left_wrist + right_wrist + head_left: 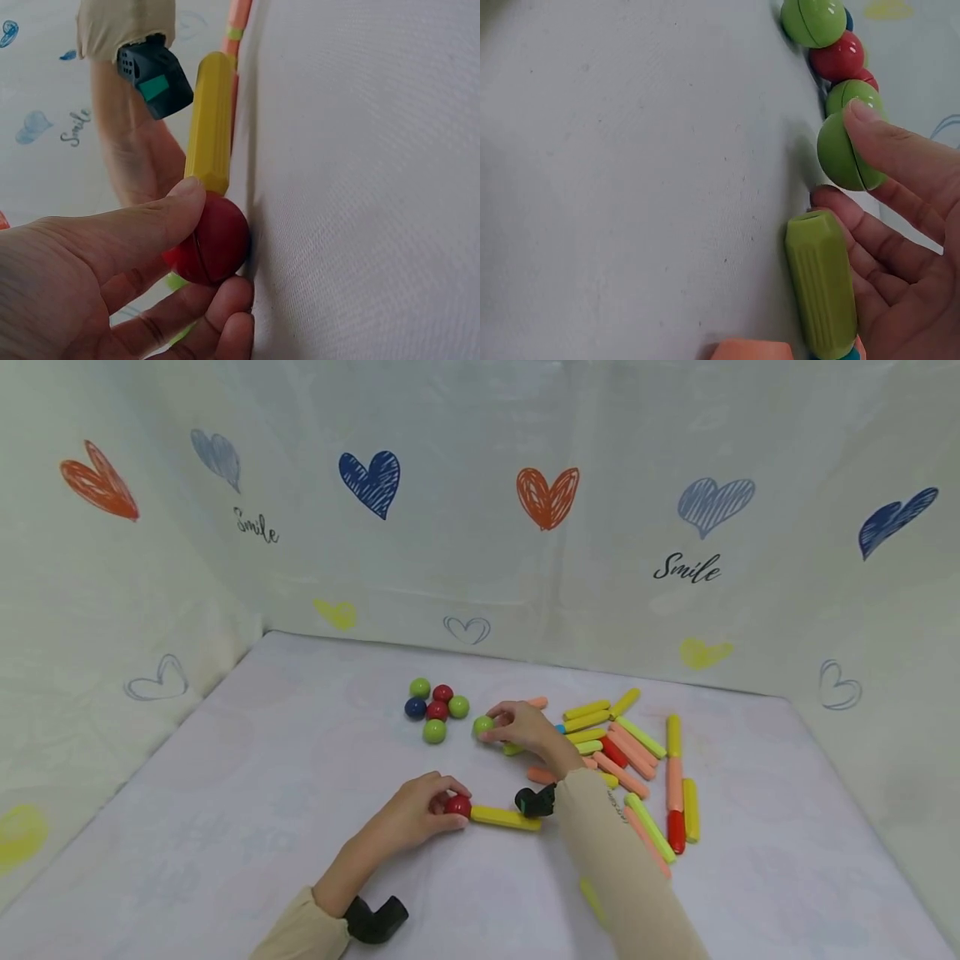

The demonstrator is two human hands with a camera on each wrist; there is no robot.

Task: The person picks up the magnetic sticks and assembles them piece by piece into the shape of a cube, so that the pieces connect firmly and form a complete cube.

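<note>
My left hand (416, 811) holds a red ball (457, 807) between thumb and fingers, low at the tabletop. One end of a yellow stick (506, 818) meets that ball; the stick lies pointing right. In the left wrist view the thumb presses on the red ball (214, 240) where the yellow stick (210, 124) joins it. Farther back, my right hand (525, 727) pinches a green ball (483, 726). The right wrist view has this green ball (847, 154) between thumb and fingers, with a green stick (821, 285) lying beside the lower fingers.
A cluster of green, red and dark blue balls (437, 711) sits left of the right hand. Many yellow, orange, green and red sticks (630, 752) lie loose to the right. A joined column of sticks (675, 781) stands out farther right. A patterned cloth (465, 568) hangs behind.
</note>
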